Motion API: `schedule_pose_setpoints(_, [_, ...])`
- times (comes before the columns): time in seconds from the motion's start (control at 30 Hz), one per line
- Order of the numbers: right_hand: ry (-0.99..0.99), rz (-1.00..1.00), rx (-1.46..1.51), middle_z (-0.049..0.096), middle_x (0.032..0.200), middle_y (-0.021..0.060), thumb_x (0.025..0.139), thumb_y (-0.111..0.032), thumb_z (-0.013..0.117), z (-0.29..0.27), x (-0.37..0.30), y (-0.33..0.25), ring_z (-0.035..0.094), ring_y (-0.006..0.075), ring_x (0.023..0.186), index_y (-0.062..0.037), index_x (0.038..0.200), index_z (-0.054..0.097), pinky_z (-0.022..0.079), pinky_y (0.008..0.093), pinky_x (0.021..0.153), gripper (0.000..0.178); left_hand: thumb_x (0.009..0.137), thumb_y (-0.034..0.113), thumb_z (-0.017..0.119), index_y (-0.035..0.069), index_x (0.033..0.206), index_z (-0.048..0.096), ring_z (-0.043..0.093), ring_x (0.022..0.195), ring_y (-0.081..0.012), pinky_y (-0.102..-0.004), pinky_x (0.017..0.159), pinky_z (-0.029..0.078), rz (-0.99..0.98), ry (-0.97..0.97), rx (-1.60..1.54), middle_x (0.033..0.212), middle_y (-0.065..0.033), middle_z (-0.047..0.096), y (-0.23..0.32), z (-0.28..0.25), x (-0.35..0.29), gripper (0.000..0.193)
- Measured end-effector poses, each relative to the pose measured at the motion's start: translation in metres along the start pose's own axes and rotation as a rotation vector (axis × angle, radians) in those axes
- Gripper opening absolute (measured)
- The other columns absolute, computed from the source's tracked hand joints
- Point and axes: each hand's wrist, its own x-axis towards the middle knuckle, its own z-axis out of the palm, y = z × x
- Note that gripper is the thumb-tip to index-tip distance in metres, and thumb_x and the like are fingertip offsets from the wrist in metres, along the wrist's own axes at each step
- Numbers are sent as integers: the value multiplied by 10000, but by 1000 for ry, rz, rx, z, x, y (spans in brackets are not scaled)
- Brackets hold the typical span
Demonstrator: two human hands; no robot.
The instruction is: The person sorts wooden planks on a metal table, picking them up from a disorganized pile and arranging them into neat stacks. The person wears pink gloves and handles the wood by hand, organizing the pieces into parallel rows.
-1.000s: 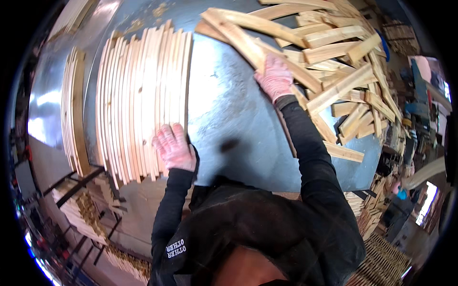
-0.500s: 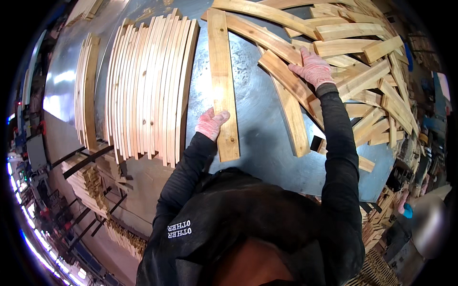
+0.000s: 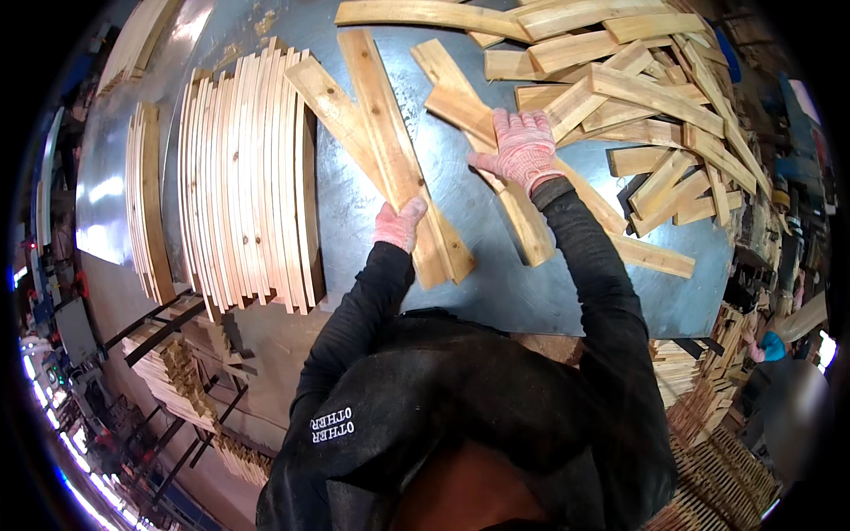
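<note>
My left hand (image 3: 400, 226), in a pink-and-white knit glove, is closed on the near part of a long wooden board (image 3: 382, 115), thumb on top. That board lies across a second wooden slat (image 3: 332, 111), forming a narrow X. My right hand (image 3: 522, 150), gloved alike, grips a slanting wooden board (image 3: 460, 111) from above, its thumb on the near side; the palm hides the board's middle. Beneath this one lies another slat (image 3: 524, 226), pointing toward me.
Left of my hands stands a row of boards on edge (image 3: 248, 177), with a smaller row (image 3: 149, 203) beyond it. A loose pile of slats (image 3: 655, 97) covers the right of the metal table (image 3: 354, 257). More stacked wood (image 3: 168, 363) sits below the table's left edge.
My right hand has moved left and nearer the middle, and boards around it have shifted left. The left hand's board now tilts, with a second slat crossing under it.
</note>
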Motion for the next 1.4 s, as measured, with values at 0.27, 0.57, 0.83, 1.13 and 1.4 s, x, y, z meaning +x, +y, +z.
schedule_pose_setpoints(0.27, [-214, 24, -110, 704, 980, 169, 745, -660, 644, 4, -44, 42, 661, 315, 1015, -38, 1109, 632, 251, 539, 1093, 720, 840, 140, 744, 14, 1204, 573, 629, 831, -159, -309, 736, 515, -3, 30, -107, 988, -77, 664, 23, -25, -23, 421])
schedule_pose_setpoints(0.57, [-35, 19, 487, 676, 964, 212, 809, -669, 644, -149, -42, 59, 681, 325, 845, 31, 1132, 591, 539, 386, 774, 772, 815, 371, 751, 12, 1217, 568, 674, 919, -308, -393, 834, 507, 218, 119, 586, 1025, -166, 695, 72, -40, -35, 570])
schedule_pose_setpoints(0.83, [-134, 63, 1376, 664, 986, 136, 945, -511, 577, -55, 6, -43, 652, 152, 895, -63, 1277, 606, 544, 298, 767, 558, 823, 510, 707, 10, 1358, 442, 662, 984, -356, -434, 861, 505, 324, -113, 718, 1090, -232, 663, 97, -24, -44, 778])
schedule_pose_setpoints(1.13, [46, 277, 358, 504, 1321, 291, 826, -485, 664, 34, -44, -47, 525, 428, 1214, -27, 1495, 247, 429, 481, 1007, 911, 793, 280, 767, -58, 1322, 468, 623, 1007, -215, -335, 906, 492, 145, -233, 349, 1141, -171, 654, 17, -53, 2, 696])
schedule_pose_setpoints(1.4, [33, 339, 1153, 600, 1201, 285, 908, -512, 554, 31, -14, -80, 589, 406, 1129, 9, 1374, 415, 462, 451, 973, 713, 877, 416, 683, 18, 1414, 410, 637, 1093, -350, -389, 934, 481, 151, 183, 1064, 1160, -209, 665, 62, -54, -47, 722])
